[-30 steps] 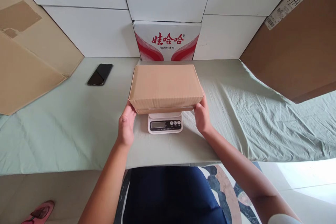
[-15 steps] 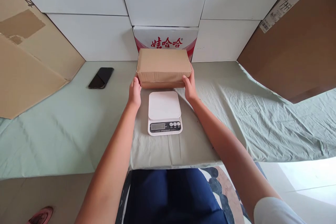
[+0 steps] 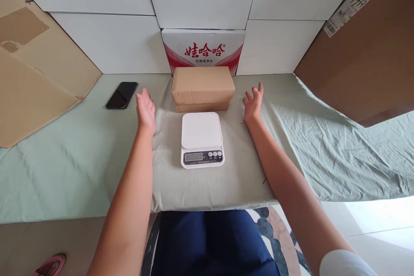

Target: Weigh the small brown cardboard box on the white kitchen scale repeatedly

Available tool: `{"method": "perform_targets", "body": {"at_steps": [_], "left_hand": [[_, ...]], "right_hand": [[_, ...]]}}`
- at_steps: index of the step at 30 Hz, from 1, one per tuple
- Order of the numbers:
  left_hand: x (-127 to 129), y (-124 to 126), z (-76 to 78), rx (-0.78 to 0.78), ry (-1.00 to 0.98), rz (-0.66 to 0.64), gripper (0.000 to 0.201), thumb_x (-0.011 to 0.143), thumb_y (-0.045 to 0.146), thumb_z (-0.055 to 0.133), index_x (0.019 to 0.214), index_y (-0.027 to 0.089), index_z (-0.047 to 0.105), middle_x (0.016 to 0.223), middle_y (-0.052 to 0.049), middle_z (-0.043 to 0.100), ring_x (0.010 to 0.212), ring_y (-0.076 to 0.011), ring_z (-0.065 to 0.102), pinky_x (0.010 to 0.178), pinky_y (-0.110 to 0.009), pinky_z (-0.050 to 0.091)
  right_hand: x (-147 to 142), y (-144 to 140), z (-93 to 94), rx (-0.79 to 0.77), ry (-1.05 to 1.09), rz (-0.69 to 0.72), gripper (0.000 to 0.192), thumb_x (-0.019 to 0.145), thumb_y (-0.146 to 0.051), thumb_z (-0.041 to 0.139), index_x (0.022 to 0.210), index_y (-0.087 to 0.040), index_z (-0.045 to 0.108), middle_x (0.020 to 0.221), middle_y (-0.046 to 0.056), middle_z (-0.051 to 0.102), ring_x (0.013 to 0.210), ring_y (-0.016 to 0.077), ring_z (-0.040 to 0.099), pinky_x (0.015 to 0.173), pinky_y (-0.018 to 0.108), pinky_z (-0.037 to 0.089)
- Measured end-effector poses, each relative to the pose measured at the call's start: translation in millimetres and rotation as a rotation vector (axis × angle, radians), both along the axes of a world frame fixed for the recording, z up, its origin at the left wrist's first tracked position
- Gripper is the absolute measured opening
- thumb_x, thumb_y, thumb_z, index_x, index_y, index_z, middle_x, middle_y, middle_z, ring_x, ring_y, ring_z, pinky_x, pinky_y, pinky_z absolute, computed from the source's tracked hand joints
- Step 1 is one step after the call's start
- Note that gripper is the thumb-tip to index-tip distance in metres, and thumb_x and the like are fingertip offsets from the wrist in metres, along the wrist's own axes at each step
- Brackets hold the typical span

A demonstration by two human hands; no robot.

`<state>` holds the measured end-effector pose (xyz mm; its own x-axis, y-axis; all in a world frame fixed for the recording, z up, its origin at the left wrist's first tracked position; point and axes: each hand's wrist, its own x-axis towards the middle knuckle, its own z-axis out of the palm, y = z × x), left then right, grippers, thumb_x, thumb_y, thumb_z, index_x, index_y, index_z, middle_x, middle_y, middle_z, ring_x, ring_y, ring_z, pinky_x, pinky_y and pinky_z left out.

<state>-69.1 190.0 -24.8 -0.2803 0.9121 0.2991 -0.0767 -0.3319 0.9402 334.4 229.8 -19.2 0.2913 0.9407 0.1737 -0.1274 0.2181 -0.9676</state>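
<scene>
Scale (image 3: pixel 202 139) display digits too small to be read. Red-and-white carton (image 3: pixel 203 51) base is hidden behind the brown box (image 3: pixel 203 88). Cardboard sheets (image 3: pixel 30 69) are cropped by frame edges; pink shoe (image 3: pixel 48 266) is cut off at the bottom.

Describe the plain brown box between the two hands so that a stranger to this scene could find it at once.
Start at the green cloth covering the table, then find the white kitchen scale in the middle. Just behind it sits the plain brown box, shut and unprinted, unlike the red-and-white printed carton standing behind it.

table (image 3: pixel 80 168), green sheet | on it: scale (image 3: pixel 202 139); cardboard box (image 3: pixel 203 88); phone (image 3: pixel 121 95)
</scene>
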Motion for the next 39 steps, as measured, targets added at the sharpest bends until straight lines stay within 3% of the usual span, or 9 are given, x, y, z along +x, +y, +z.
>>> {"method": "perform_targets", "body": {"at_steps": [4, 10, 14, 17, 20, 24, 30, 35, 39], "left_hand": [[23, -3, 2.0, -0.069, -0.025, -0.057, 0.092, 0.082, 0.093, 0.034, 0.146, 0.031, 0.058, 0.173, -0.009, 0.033, 0.164, -0.0285, 0.019, 0.133, -0.053, 0.019], [79, -12, 8.0, -0.08, -0.076, -0.163, 0.094, 0.071, 0.095, 0.051, 0.133, 0.026, 0.067, 0.16, -0.015, 0.053, 0.156, -0.0326, 0.041, 0.127, -0.05, 0.034], [83, -16, 10.5, -0.043, -0.072, -0.147, 0.088, 0.075, 0.091, 0.054, 0.129, 0.023, 0.069, 0.151, -0.015, 0.062, 0.153, -0.0326, 0.045, 0.126, -0.048, 0.036], [80, -23, 20.7, 0.001, -0.033, -0.141, 0.082, 0.08, 0.087, 0.054, 0.13, 0.024, 0.068, 0.149, -0.013, 0.064, 0.152, -0.0316, 0.046, 0.125, -0.045, 0.037], [82, -43, 38.8, 0.096, 0.029, -0.12, 0.081, 0.084, 0.085, 0.052, 0.133, 0.022, 0.066, 0.146, -0.014, 0.065, 0.151, -0.0322, 0.047, 0.124, -0.044, 0.037], [91, -101, 55.2, 0.175, 0.045, -0.154, 0.081, 0.088, 0.085, 0.043, 0.141, 0.027, 0.062, 0.155, -0.01, 0.058, 0.153, -0.0326, 0.044, 0.126, -0.044, 0.035], [99, -183, 40.3, 0.134, 0.069, -0.195, 0.081, 0.09, 0.082, 0.04, 0.146, 0.026, 0.059, 0.156, -0.012, 0.057, 0.157, -0.0357, 0.037, 0.129, -0.05, 0.03], [95, -191, 35.4, 0.112, 0.053, -0.164, 0.084, 0.089, 0.084, 0.038, 0.148, 0.028, 0.058, 0.157, -0.011, 0.056, 0.157, -0.036, 0.037, 0.13, -0.051, 0.028], [94, -188, 38.9, 0.059, 0.049, -0.173, 0.09, 0.087, 0.089, 0.033, 0.15, 0.029, 0.056, 0.16, -0.01, 0.053, 0.157, -0.0367, 0.037, 0.129, -0.051, 0.029]], "right_hand": [[-13, -8, -0.3, -0.012, -0.046, 0.122, 0.098, 0.077, -0.079, 0.049, 0.162, -0.041, 0.017, 0.172, 0.004, 0.033, 0.16, 0.0292, 0.035, 0.129, 0.063, 0.026], [-56, -34, 8.3, 0.136, -0.184, 0.29, 0.086, 0.087, -0.071, 0.05, 0.162, -0.04, 0.02, 0.177, -0.007, 0.022, 0.166, 0.0212, 0.02, 0.136, 0.053, 0.021], [-67, -45, 16.7, 0.243, -0.217, 0.309, 0.077, 0.091, -0.065, 0.049, 0.161, -0.039, 0.028, 0.175, -0.01, 0.028, 0.166, 0.0213, 0.019, 0.138, 0.048, 0.018], [-70, -49, 26.6, 0.305, -0.21, 0.279, 0.079, 0.091, -0.066, 0.048, 0.163, -0.043, 0.024, 0.175, -0.012, 0.026, 0.166, 0.0229, 0.019, 0.138, 0.05, 0.017], [-70, -61, 41.0, 0.366, -0.25, 0.24, 0.085, 0.088, -0.075, 0.045, 0.163, -0.051, 0.014, 0.174, -0.015, 0.025, 0.166, 0.0246, 0.018, 0.137, 0.054, 0.019], [-62, -104, 51.5, 0.4, -0.235, 0.235, 0.093, 0.086, -0.077, 0.05, 0.164, -0.048, 0.009, 0.176, -0.012, 0.022, 0.167, 0.0271, 0.014, 0.138, 0.053, 0.02], [-46, -180, 35.6, 0.373, -0.249, 0.318, 0.09, 0.089, -0.073, 0.054, 0.164, -0.049, 0.011, 0.177, -0.012, 0.015, 0.167, 0.0299, 0.013, 0.138, 0.057, 0.015], [-48, -193, 29.1, 0.345, -0.298, 0.32, 0.087, 0.091, -0.073, 0.051, 0.164, -0.047, 0.012, 0.179, -0.013, 0.006, 0.168, 0.0286, 0.005, 0.14, 0.056, 0.01], [-51, -190, 29.5, 0.287, -0.28, 0.348, 0.087, 0.093, -0.073, 0.049, 0.165, -0.046, 0.01, 0.179, -0.012, 0.009, 0.168, 0.0279, 0.006, 0.139, 0.057, 0.012]]}}
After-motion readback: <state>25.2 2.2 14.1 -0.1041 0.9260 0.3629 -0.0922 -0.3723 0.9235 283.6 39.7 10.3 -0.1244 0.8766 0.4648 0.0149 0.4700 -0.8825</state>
